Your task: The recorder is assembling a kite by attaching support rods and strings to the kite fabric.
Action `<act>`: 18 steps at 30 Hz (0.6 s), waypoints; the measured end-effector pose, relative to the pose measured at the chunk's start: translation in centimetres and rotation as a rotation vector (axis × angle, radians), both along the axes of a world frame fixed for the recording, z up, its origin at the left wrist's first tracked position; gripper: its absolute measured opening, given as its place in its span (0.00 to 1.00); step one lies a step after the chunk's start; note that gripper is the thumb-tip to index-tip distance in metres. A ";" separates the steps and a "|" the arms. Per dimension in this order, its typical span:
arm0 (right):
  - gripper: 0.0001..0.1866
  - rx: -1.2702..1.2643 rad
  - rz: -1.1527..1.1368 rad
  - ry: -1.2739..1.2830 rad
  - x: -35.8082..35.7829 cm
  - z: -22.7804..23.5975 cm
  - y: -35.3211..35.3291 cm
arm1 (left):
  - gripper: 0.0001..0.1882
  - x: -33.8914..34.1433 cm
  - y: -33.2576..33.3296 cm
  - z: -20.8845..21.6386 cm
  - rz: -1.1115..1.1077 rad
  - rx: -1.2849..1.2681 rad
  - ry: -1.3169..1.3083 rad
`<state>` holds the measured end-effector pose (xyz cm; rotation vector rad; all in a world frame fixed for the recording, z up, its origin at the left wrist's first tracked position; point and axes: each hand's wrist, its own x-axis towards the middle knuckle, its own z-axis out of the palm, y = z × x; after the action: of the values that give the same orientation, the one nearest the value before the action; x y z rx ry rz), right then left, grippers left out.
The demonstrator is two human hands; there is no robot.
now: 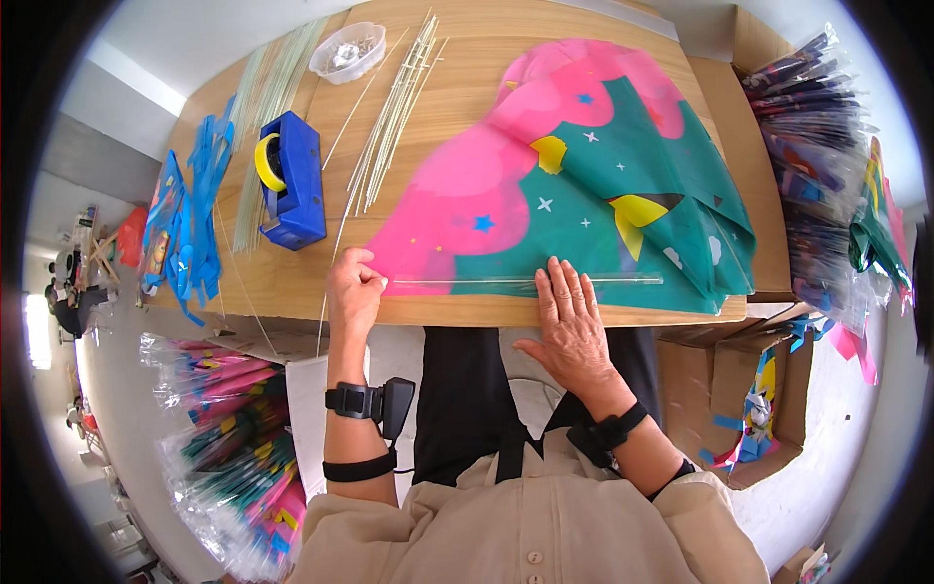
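A thin, glossy kite sail (486,209) in pink and green, printed with stars and clouds, is spread on the wooden table, its right part folded in loose layers. Along its near edge runs a slender pale rod (467,281), with what looks like clear tape over it. My left hand (354,292) is closed at the sail's left corner, thumb and fingers pinching it. Whether the rod's end is also between those fingers is hidden. Flat on the near edge, across the rod, rests my right hand (572,316), fingers stretched out and holding nothing.
A blue tape dispenser (300,190) with yellow tape stands left, near blue strips (201,209). Loose rods (394,117) and a clear bowl (347,53) lie farther back. Packed bundles (243,438) sit low left; others (812,185) stand right, above an open carton (778,428).
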<state>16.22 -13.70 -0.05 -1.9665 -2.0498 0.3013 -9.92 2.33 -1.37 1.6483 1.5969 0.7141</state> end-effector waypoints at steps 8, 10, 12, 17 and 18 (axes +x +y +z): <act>0.52 -0.005 0.003 -0.002 0.0 0.0 -0.1 | 0.04 -0.8 -0.7 -0.7 -0.027 0.124 -0.004; 0.52 -0.004 0.002 0.011 0.0 -0.1 0.0 | 0.02 -0.2 -1.1 0.0 -0.058 0.070 -0.009; 0.52 -0.006 0.003 0.013 0.0 0.0 0.0 | 0.01 0.2 -1.3 0.2 -0.068 0.021 -0.017; 0.53 -0.003 0.006 0.007 0.0 0.1 0.0 | 0.02 0.1 -1.4 0.2 -0.110 0.042 -0.006; 0.53 -0.003 0.006 0.006 0.0 0.1 0.0 | 0.02 0.1 -1.3 0.1 -0.122 0.055 -0.002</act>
<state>16.22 -13.75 0.05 -1.9590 -2.0532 0.3119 -9.77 1.00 -1.27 1.7675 1.4730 0.7022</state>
